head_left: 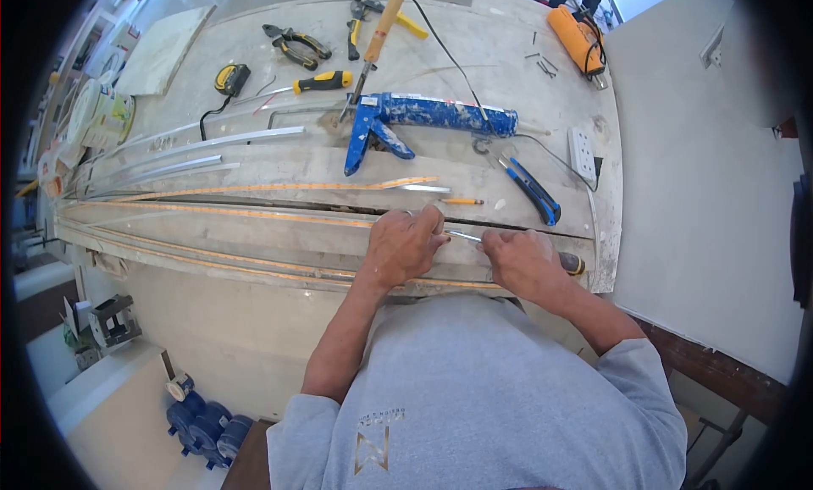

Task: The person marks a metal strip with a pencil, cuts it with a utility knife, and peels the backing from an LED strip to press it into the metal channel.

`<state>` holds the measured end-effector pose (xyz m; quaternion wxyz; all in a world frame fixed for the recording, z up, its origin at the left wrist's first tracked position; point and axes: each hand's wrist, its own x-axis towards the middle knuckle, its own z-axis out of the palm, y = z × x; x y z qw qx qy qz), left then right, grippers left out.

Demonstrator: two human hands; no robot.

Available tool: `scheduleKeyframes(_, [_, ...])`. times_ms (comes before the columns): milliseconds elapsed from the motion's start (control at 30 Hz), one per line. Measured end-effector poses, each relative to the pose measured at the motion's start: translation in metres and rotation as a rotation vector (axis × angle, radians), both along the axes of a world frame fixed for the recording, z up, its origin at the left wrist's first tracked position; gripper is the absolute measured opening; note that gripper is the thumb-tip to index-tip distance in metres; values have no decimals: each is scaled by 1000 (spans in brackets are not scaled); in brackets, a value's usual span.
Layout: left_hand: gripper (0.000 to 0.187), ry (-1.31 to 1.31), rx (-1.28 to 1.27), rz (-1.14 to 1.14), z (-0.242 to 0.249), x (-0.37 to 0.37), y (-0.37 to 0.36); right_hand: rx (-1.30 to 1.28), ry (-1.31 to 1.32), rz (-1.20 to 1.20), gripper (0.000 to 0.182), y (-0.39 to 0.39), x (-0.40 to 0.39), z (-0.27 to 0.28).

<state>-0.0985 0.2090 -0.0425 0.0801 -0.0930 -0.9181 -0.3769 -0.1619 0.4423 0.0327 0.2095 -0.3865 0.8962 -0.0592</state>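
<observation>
My left hand (405, 246) is closed on the end of an orange-dotted light strip (288, 216) that runs in from the left of the workbench. My right hand (527, 261) is wrapped round a screwdriver (571, 263); its dark handle shows beyond the palm and its metal shaft points at my left fingertips. What the tip touches is too small to tell. Just above my hands lies a short pencil (462, 202). More light strips (212, 257) lie along the near edge.
Behind my hands lie a blue caulking gun (440, 113), a blue cutter (532, 193), pliers (296, 46), a yellow-black screwdriver (323, 82) and a tape measure (231, 79). A power strip (582, 155) and an orange tool (576, 41) are at the right.
</observation>
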Motion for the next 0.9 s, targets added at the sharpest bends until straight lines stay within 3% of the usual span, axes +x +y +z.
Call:
scheduleKeyframes(267, [31,29,16,13,1,-1,2,260,-116,23,19,-24,-15,24])
scheduleKeyframes(500, [30,69,46,-14,-7,-1,2,94,-72,132,24,-38,-17,5])
scheduleKeyframes(667, [32,-175,-31,20,9,-4,2,142,-31,143,18,-16,-25,16])
scheduleKeyframes(733, [36,-160,-20,28,6,-2,4,204,-56,236,19,19,-11,62])
scheduleKeyframes(833, [40,-143,12,34,5,0,5,322,-142,182,23,41,3,150])
scheduleKeyframes(867, [40,-113,30,33,7,-4,4,439,-106,32,26,47,4,166])
scheduleKeyframes(900, [46,-259,-10,12,12,-5,1,552,-57,-116,29,50,3,176])
